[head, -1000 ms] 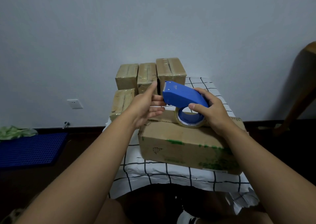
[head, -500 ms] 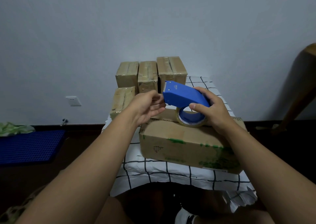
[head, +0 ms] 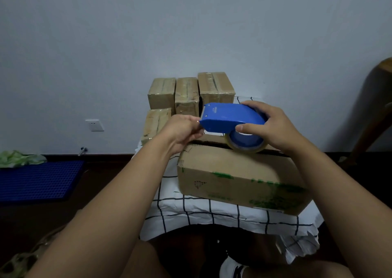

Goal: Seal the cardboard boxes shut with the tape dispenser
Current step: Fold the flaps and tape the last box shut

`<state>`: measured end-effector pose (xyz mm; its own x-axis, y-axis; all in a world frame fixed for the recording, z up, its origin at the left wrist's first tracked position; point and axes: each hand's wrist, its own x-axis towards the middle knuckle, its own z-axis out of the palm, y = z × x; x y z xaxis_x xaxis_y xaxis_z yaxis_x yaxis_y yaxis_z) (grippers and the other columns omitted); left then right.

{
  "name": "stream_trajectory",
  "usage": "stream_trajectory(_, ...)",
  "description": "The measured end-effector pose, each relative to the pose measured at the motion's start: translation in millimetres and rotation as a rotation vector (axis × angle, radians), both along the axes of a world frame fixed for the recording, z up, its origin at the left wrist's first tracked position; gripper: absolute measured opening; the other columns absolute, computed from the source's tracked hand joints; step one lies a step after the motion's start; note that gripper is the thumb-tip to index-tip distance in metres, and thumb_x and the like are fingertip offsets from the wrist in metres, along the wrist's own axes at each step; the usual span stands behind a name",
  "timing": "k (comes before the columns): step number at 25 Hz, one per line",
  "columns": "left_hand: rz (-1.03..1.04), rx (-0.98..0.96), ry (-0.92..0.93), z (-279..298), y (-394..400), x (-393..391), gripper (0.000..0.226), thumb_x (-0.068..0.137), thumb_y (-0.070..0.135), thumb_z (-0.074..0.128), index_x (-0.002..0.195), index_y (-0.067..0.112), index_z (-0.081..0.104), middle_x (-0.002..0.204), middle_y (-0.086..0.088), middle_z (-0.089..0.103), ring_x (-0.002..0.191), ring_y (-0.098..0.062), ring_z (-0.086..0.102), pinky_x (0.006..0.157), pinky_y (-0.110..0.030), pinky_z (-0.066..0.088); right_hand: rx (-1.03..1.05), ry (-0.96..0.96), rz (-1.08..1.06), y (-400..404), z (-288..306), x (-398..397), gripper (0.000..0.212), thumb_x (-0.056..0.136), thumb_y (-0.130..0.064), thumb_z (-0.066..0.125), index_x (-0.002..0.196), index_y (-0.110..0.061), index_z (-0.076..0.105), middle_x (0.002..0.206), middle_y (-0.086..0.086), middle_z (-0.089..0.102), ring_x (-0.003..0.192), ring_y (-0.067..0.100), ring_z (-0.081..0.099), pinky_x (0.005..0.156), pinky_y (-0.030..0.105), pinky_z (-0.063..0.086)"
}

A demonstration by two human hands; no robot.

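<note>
Off the desk's left edge, on the floor, lie a blue perforated plastic mat point(head: 40, 179) and a crumpled green cloth point(head: 20, 158); that side is open room for my elbow. At the desk's far left corner four small tape-wrapped cardboard boxes point(head: 186, 96) stand packed together against the wall, already sealed by the look of them.

My left hand point(head: 183, 130) is pinched at the front mouth of the blue plastic tape dispenser point(head: 230, 118). I judge the grip is on the loose tape end, though the tape itself is too thin to see. My right hand point(head: 273, 127) has its grip wrapped around the dispenser's body, thumb near the clear tape roll point(head: 246, 145), which rests on the top of the large brown cardboard box with green print point(head: 239, 180).

That box sits at the near right of the checked-cloth desk point(head: 191, 212), its top seam dark and untaped. I judge the step as freeing the tape; next I stick it over the box's left end and draw rightward along the seam. The box nearly reaches the desk's right edge, so the pull has little run-out there.
</note>
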<state>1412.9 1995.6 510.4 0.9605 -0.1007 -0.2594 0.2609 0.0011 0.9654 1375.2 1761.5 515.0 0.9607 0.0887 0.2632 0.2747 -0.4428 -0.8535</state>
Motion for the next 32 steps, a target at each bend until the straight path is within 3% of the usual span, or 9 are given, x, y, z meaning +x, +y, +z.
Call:
stream_trajectory(5, 0.012, 0.098, -0.083, 3.0, -9.0, -6.1, 0.016, 0.093, -0.006, 0.052, 0.093, 0.002, 0.066, 0.098, -0.013, 0.071, 0.091, -0.02, 0.067, 0.069, -0.023, 0.059, -0.091, -0.008, -0.016, -1.6, 17.1, -16.9, 0.053, 0.076, -0.034, 0.083, 0.124, -0.036, 0.06, 0.118, -0.017, 0.06, 0.105, 0.003, 0.058, 0.084, 0.023, 0.048)
stream_trajectory(9, -0.011, 0.148, -0.124, 10.5, -4.2, -8.0, 0.016, 0.092, -0.004, 0.058, 0.105, -0.002, 0.067, 0.099, -0.017, 0.072, 0.075, -0.015, 0.067, 0.058, -0.018, 0.053, -0.079, 0.021, -0.013, -4.0, 19.7, -25.6, 0.051, 0.075, -0.033, 0.084, 0.121, -0.035, 0.063, 0.115, -0.018, 0.064, 0.104, 0.004, 0.061, 0.081, 0.022, 0.046)
stream_trajectory(15, 0.113, 0.274, -0.241, 32.3, 24.5, -6.5, 0.011, 0.093, 0.001, 0.059, 0.103, -0.001, 0.065, 0.091, -0.01, 0.067, 0.068, -0.012, 0.06, 0.067, -0.02, 0.057, -0.11, -0.004, -0.035, -19.8, 45.3, -39.0, 0.043, 0.076, -0.03, 0.084, 0.114, -0.035, 0.065, 0.108, -0.016, 0.066, 0.097, 0.004, 0.063, 0.077, 0.022, 0.047)
stream_trajectory(18, 0.125, 0.32, -0.247, 33.8, 34.3, -9.1, 0.007, 0.093, 0.002, 0.06, 0.09, 0.003, 0.065, 0.087, -0.012, 0.067, 0.064, -0.012, 0.058, 0.073, -0.026, 0.057, -0.097, -0.001, -0.064, -29.0, 52.0, -47.0, 0.043, 0.075, -0.03, 0.084, 0.114, -0.034, 0.066, 0.104, -0.017, 0.067, 0.092, 0.002, 0.064, 0.075, 0.022, 0.047)
stream_trajectory(21, 0.117, 0.303, -0.234, 31.4, 30.2, -14.2, 0.012, 0.095, 0.002, 0.057, 0.085, 0.006, 0.062, 0.079, -0.009, 0.064, 0.061, -0.012, 0.055, 0.062, -0.022, 0.053, -0.037, -0.02, -0.064, -26.0, 52.8, -52.1, 0.04, 0.075, -0.026, 0.084, 0.109, -0.036, 0.065, 0.1, -0.02, 0.067, 0.085, -0.007, 0.062, 0.074, 0.017, 0.047)
stream_trajectory(24, 0.153, 0.294, -0.232, 29.2, 31.6, -16.4, 0.016, 0.096, 0.003, 0.054, 0.083, 0.01, 0.058, 0.076, -0.006, 0.061, 0.062, -0.012, 0.053, 0.058, -0.022, 0.048, -0.053, -0.003, -0.03, -18.3, 40.0, -54.0, 0.041, 0.076, -0.027, 0.084, 0.108, -0.04, 0.062, 0.109, -0.019, 0.064, 0.093, -0.004, 0.061, 0.079, 0.018, 0.048)
stream_trajectory(28, 0.218, 0.282, -0.264, 25.0, 29.0, -15.4, 0.018, 0.096, 0.004, 0.053, 0.081, 0.013, 0.057, 0.076, -0.006, 0.06, 0.066, -0.015, 0.052, 0.065, -0.027, 0.046, -0.092, -0.02, -0.055, -14.4, 12.1, -51.1, 0.054, 0.069, -0.042, 0.084, 0.115, -0.045, 0.056, 0.12, -0.015, 0.058, 0.108, 0.005, 0.056, 0.093, 0.033, 0.05)
stream_trajectory(32, 0.245, 0.29, -0.291, 20.7, 20.4, -9.1, 0.015, 0.096, 0.01, 0.054, 0.083, 0.017, 0.059, 0.084, -0.005, 0.061, 0.073, -0.017, 0.055, 0.071, -0.032, 0.049, -0.132, -0.067, -0.086, -17.1, 2.4, -44.7, 0.064, 0.064, -0.051, 0.076, 0.123, -0.039, 0.055, 0.119, -0.01, 0.055, 0.109, 0.011, 0.055, 0.095, 0.033, 0.048)
